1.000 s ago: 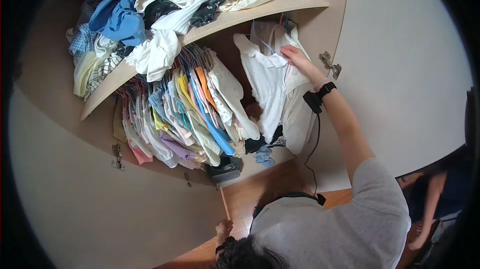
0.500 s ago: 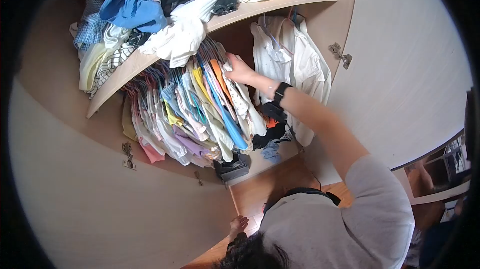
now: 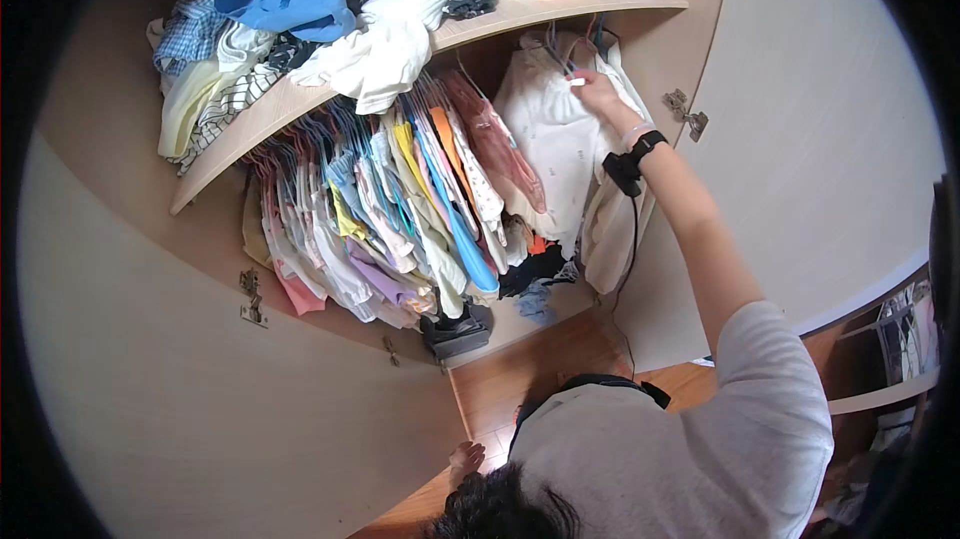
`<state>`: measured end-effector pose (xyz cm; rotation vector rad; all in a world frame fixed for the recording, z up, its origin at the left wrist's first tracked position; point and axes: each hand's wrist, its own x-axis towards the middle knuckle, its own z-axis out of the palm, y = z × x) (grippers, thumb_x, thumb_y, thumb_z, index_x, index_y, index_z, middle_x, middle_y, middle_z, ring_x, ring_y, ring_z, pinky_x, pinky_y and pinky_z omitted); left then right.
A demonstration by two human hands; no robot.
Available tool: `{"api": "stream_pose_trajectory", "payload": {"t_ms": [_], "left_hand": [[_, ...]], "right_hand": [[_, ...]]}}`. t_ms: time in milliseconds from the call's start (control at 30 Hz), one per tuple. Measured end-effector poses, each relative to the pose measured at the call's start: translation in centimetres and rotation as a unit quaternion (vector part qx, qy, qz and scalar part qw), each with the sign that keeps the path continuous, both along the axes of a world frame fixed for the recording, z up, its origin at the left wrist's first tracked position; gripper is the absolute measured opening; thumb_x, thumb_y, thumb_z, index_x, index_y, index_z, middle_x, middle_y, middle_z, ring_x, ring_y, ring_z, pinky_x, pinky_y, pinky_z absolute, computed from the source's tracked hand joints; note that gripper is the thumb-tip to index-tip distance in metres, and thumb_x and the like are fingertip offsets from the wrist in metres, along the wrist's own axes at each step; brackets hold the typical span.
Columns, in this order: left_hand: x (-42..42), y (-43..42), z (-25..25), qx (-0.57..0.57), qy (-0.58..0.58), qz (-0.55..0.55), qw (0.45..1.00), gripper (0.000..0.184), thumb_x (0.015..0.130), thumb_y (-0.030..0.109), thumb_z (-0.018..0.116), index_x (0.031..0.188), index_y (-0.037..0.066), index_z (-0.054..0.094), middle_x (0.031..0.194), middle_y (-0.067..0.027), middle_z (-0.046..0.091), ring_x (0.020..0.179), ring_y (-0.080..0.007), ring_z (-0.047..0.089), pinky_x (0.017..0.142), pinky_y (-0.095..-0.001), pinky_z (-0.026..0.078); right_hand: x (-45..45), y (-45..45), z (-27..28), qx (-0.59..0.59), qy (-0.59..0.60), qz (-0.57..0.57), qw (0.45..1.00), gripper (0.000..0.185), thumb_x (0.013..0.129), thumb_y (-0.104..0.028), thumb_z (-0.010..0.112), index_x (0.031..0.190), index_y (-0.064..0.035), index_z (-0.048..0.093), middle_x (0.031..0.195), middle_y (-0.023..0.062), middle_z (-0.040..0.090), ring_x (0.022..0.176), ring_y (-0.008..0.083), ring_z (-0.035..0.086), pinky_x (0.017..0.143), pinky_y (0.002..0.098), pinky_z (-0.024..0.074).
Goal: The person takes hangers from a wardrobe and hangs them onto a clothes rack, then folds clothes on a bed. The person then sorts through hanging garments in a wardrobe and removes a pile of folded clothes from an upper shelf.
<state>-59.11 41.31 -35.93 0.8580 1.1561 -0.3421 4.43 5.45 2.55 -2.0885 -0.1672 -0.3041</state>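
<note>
My right hand is closed at the neck of a white garment with small faint marks, hanging from the rail on the right side of the wardrobe. Beside it, a dusky pink garment hangs at a slant. Further left, a dense row of clothes on hangers fills the rail. White tops hang behind and to the right of my wrist. Low down near the left door, my left hand is held away from the clothes, fingers loosely apart and holding nothing visible.
Heaped clothes lie on the shelf above, some draping over its edge. Open wardrobe doors stand on the left and right. A dark grey box and loose dark clothes sit at the wardrobe's bottom. A cable trails from my wrist strap.
My right hand has moved right along the rail, from the end of the dense row to the white garment. The dusky pink garment now shows in the gap between.
</note>
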Motion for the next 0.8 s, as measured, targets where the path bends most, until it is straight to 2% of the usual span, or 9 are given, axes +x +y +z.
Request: {"api": "stream_pose_trajectory", "payload": {"t_ms": [100, 200, 267, 400, 500, 567, 633, 700, 800], "left_hand": [[0.6, 0.2, -1.0, -0.032, 0.000, -0.008, 0.999, 0.033, 0.089, 0.021, 0.041, 0.117, 0.003, 0.042, 0.106, -0.0175, 0.056, 0.096, -0.0323, 0.056, 0.078, -0.0429, 0.047], [1.8, -0.1, -1.3, -0.014, 0.013, -0.025, 0.999, 0.035, 0.088, 0.021, 0.041, 0.118, 0.002, 0.042, 0.106, -0.0171, 0.056, 0.096, -0.0309, 0.056, 0.078, -0.0410, 0.047], [3.0, -0.7, -0.6, 0.004, 0.007, -0.031, 0.999, 0.036, 0.088, 0.021, 0.041, 0.118, 0.000, 0.041, 0.107, -0.0168, 0.056, 0.097, -0.0298, 0.056, 0.079, -0.0395, 0.047], [3.5, 1.0, -3.7, -0.044, -0.019, -0.048, 0.998, 0.038, 0.088, 0.020, 0.041, 0.119, -0.002, 0.040, 0.107, -0.0157, 0.055, 0.096, -0.0279, 0.056, 0.081, -0.0382, 0.046], [4.2, -0.3, -0.5, 0.007, -0.017, -0.039, 0.999, 0.037, 0.089, 0.020, 0.039, 0.120, -0.001, 0.039, 0.105, -0.0153, 0.055, 0.095, -0.0273, 0.056, 0.082, -0.0387, 0.045], [3.8, -1.2, 1.5, 0.018, -0.029, -0.025, 0.999, 0.037, 0.090, 0.019, 0.038, 0.120, -0.001, 0.039, 0.104, -0.0153, 0.055, 0.094, -0.0272, 0.056, 0.083, -0.0390, 0.045], [3.1, -1.2, 2.0, 0.022, -0.031, -0.001, 0.999, 0.035, 0.090, 0.021, 0.038, 0.117, 0.000, 0.041, 0.104, -0.0145, 0.055, 0.094, -0.0271, 0.056, 0.080, -0.0387, 0.046], [1.3, -1.7, 1.5, 0.015, -0.025, 0.033, 0.999, 0.032, 0.090, 0.025, 0.040, 0.111, 0.002, 0.045, 0.105, -0.0131, 0.056, 0.094, -0.0270, 0.056, 0.075, -0.0378, 0.048], [-3.6, -1.0, -1.3, 0.006, -0.053, -0.014, 0.998, 0.037, 0.090, 0.023, 0.038, 0.119, -0.001, 0.038, 0.111, -0.0182, 0.052, 0.099, -0.0300, 0.054, 0.082, -0.0408, 0.047]], "right_hand": [[-1.0, -1.3, 1.4, -0.074, -0.120, -0.060, 0.988, 0.034, 0.070, -0.010, 0.061, 0.103, -0.0032, 0.058, 0.092, 0.0174, 0.061, 0.087, 0.0294, 0.058, 0.080, 0.0347, 0.0449], [-4.4, 2.3, 3.3, -0.116, -0.300, -0.074, 0.944, 0.041, 0.071, -0.016, 0.060, 0.108, 0.0016, 0.054, 0.105, 0.0215, 0.056, 0.101, 0.0354, 0.051, 0.090, 0.0388, 0.0399], [-4.9, 6.2, 3.1, -0.060, -0.313, 0.006, 0.948, 0.045, 0.073, -0.022, 0.061, 0.110, 0.0016, 0.052, 0.109, 0.0225, 0.053, 0.105, 0.0361, 0.048, 0.092, 0.0404, 0.0384], [-8.5, 14.5, 2.6, -0.067, -0.069, 0.086, 0.992, 0.072, 0.072, -0.035, 0.065, 0.127, 0.0004, 0.035, 0.121, 0.0257, 0.043, 0.114, 0.0376, 0.042, 0.096, 0.0396, 0.0355], [-6.5, 17.8, -1.0, -0.006, -0.084, 0.092, 0.992, 0.060, 0.070, -0.016, 0.062, 0.123, 0.0014, 0.039, 0.118, 0.0280, 0.044, 0.112, 0.0409, 0.042, 0.094, 0.0408, 0.0371], [-5.7, 17.2, -1.3, 0.050, -0.126, 0.077, 0.988, 0.034, 0.070, -0.004, 0.056, 0.103, 0.0028, 0.051, 0.098, 0.0245, 0.057, 0.100, 0.0365, 0.053, 0.085, 0.0408, 0.0430], [-5.2, 14.7, -0.7, 0.118, 0.005, 0.107, 0.987, 0.034, 0.072, -0.005, 0.056, 0.105, 0.0010, 0.052, 0.094, 0.0206, 0.060, 0.093, 0.0318, 0.057, 0.081, 0.0362, 0.0457], [-4.9, 10.9, -0.1, 0.018, -0.108, 0.018, 0.994, 0.035, 0.073, -0.006, 0.058, 0.107, -0.0005, 0.052, 0.095, 0.0186, 0.061, 0.090, 0.0282, 0.059, 0.079, 0.0330, 0.0466], [-2.0, 4.9, -1.2, 0.065, -0.111, 0.009, 0.992, 0.043, 0.072, -0.007, 0.054, 0.114, 0.0011, 0.049, 0.099, 0.0186, 0.061, 0.094, 0.0280, 0.059, 0.083, 0.0324, 0.0447]]}}
